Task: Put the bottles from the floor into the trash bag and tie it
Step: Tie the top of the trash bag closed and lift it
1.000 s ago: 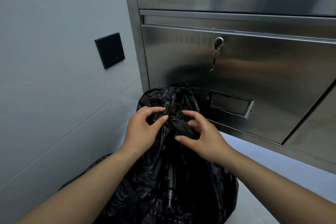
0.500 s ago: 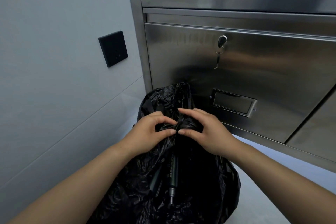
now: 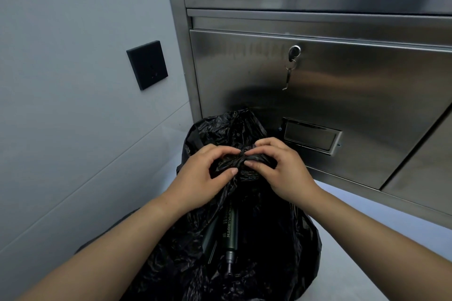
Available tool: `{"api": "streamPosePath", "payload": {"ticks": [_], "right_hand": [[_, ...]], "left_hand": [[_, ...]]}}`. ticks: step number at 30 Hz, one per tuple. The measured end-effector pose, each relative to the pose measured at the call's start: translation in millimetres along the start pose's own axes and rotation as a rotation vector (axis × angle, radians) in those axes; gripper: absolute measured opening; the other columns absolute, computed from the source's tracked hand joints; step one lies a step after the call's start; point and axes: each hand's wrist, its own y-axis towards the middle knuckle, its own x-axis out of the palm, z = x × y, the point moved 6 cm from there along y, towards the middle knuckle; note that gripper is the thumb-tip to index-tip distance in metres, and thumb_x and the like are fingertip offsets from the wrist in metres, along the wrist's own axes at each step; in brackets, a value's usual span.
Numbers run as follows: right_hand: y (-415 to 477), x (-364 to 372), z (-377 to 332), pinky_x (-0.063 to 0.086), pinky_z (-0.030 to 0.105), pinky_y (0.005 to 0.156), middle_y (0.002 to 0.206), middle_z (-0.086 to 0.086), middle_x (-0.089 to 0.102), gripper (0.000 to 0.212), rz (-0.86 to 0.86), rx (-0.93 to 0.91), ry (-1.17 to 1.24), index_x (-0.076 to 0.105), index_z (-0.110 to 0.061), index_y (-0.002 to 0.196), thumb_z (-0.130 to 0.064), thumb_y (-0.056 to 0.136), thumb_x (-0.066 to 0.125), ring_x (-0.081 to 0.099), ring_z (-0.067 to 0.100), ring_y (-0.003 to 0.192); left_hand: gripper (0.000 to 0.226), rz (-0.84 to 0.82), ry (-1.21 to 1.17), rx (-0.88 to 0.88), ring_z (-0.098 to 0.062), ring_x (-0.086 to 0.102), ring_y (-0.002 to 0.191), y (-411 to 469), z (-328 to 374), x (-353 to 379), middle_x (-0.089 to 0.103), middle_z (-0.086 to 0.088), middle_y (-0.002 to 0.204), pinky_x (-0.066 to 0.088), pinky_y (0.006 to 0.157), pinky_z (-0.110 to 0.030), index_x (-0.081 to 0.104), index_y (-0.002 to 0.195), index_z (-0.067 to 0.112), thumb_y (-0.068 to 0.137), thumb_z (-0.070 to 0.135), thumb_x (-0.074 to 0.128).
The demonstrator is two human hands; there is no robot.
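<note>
Grey wall far left, black square wall plate (image 3: 147, 65) mounted on it. Left hand (image 3: 203, 176): fingers curled, thumb and index pinching the bunched neck of the black crinkled plastic trash bag (image 3: 281, 239). Bag stands on the pale floor (image 3: 347, 286) against the cabinet base, neck gathered into a wad between both hands. Dark green cylindrical bottle (image 3: 231, 230) shows inside the bag below the hands, narrow end toward camera. Right hand (image 3: 283, 168): fingers curled, gripping the same wad from the other side. Brushed stainless steel cabinet door (image 3: 367, 95) behind, small key (image 3: 288, 76) hanging from its lock, rectangular metal label holder (image 3: 311, 138) just beyond the right hand
</note>
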Motion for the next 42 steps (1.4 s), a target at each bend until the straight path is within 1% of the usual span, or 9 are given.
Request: {"api": "streamPosePath", "payload": {"ticks": [3,9,13,18,23,29,34,37,42], "right_hand": [[-1,-2,-3,0.038,0.005,0.085,0.098,-0.010,0.059,0.020,0.036,-0.009,0.024,0.073,-0.016,0.097,-0.021,0.077,0.074,0.057,0.001,0.093],[-3,0,-6,0.035,0.004,0.087,0.103,-0.003,0.057,0.043,0.009,-0.061,-0.004,0.063,-0.012,0.119,-0.021,0.079,0.073,0.055,0.001,0.095],[-4,2,-4,0.035,0.003,0.081,0.097,-0.005,0.051,0.027,-0.011,-0.073,-0.013,0.069,-0.014,0.105,-0.021,0.080,0.072,0.052,-0.002,0.092],[-2,5,-3,0.041,0.007,0.074,0.088,-0.013,0.065,0.008,-0.037,-0.053,0.083,0.069,-0.021,0.089,-0.022,0.081,0.070,0.061,-0.002,0.084],[-3,6,-6,0.043,0.007,0.073,0.082,-0.022,0.071,0.024,-0.035,0.002,0.233,0.059,-0.039,0.097,-0.025,0.081,0.070,0.065,-0.004,0.081],[-2,11,0,0.052,0.033,0.068,0.074,0.000,0.073,0.022,-0.064,0.153,0.517,0.059,-0.027,0.102,-0.018,0.084,0.067,0.066,0.020,0.067],[-1,10,5,0.055,0.029,0.062,0.069,0.001,0.071,0.020,-0.054,0.221,0.595,0.060,-0.022,0.103,-0.019,0.084,0.066,0.067,0.016,0.065],[-2,12,8,0.056,0.035,0.065,0.074,0.006,0.072,0.018,-0.039,0.253,0.605,0.061,-0.026,0.102,-0.021,0.085,0.065,0.069,0.020,0.067],[0,11,10,0.050,0.035,0.060,0.072,0.010,0.068,0.015,0.009,0.274,0.578,0.062,-0.025,0.101,-0.021,0.087,0.063,0.063,0.021,0.061]], "left_hand": [[0.039,-0.019,0.055,0.015,0.008,0.050,0.105,-1,5,5,0.055,0.021,0.108,0.032,0.090,-0.001,0.055,0.122,0.036,0.084,0.037,0.062],[0.033,-0.009,0.116,0.015,0.011,0.048,0.095,1,3,2,0.048,0.032,0.097,0.031,0.085,0.002,0.061,0.115,0.026,0.083,0.031,0.066],[0.024,0.018,0.103,0.029,0.007,0.052,0.094,1,3,-3,0.052,0.026,0.095,0.035,0.084,-0.003,0.062,0.108,0.029,0.084,0.029,0.064],[0.026,0.045,0.098,0.028,0.006,0.050,0.103,0,2,-5,0.055,0.015,0.108,0.032,0.090,-0.003,0.060,0.112,0.028,0.086,0.032,0.061],[0.030,0.037,0.046,0.071,0.008,0.051,0.109,-1,5,-5,0.056,0.026,0.109,0.034,0.092,-0.004,0.059,0.118,0.030,0.088,0.028,0.060],[0.031,0.003,0.001,0.081,0.009,0.052,0.109,-1,6,-1,0.057,0.027,0.110,0.035,0.092,-0.004,0.058,0.118,0.035,0.088,0.029,0.061],[0.038,-0.005,-0.018,0.104,0.011,0.050,0.113,-1,11,1,0.056,0.029,0.116,0.034,0.095,-0.005,0.052,0.121,0.043,0.084,0.043,0.060],[0.040,0.034,-0.010,0.120,0.010,0.050,0.113,-2,13,1,0.055,0.030,0.115,0.034,0.095,-0.005,0.052,0.121,0.044,0.081,0.048,0.061],[0.034,0.085,-0.008,0.126,0.003,0.048,0.114,-1,16,-1,0.052,0.016,0.115,0.031,0.095,-0.005,0.057,0.109,0.044,0.077,0.049,0.065]]}}
